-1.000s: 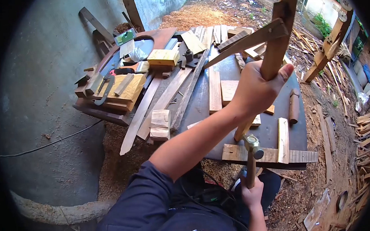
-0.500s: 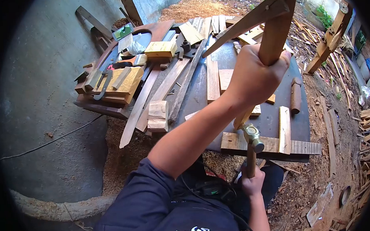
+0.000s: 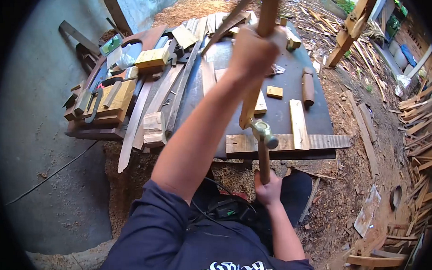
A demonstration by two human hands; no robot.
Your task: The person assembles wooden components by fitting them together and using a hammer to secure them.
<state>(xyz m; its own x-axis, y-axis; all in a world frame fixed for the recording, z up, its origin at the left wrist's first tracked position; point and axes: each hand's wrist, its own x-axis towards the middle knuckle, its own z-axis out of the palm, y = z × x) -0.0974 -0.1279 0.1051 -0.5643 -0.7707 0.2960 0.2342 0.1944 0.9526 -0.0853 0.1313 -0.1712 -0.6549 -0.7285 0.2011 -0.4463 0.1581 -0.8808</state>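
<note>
My left hand [image 3: 255, 53] is raised over the table, wrapped around a long wooden piece [image 3: 251, 102] that stands tilted. A second, slanting wooden arm [image 3: 228, 26] joins it near the top, and the upper end runs out of view. Low in the view, my right hand [image 3: 269, 186] grips the handle of a hammer [image 3: 263, 154], its metal head uppermost. That head overlaps the lower end of the wooden piece. Just behind the hammer, a flat board [image 3: 322, 141] lies along the table's near edge with a short light strip [image 3: 299, 124] across it.
The dark table [image 3: 292, 64] bears a small wood block [image 3: 274, 92], a brown cylindrical piece [image 3: 308, 86], a chunky block [image 3: 154, 129] and long strips [image 3: 136, 121]. Tools and a brush crowd its left end. A wooden post [image 3: 349, 30] and piled scrap wood [image 3: 420, 126] stand right.
The whole view has swung, so the table and its things sit further left and higher. Both hands keep their holds, and the hammer head stays by the lower end of the wooden piece.
</note>
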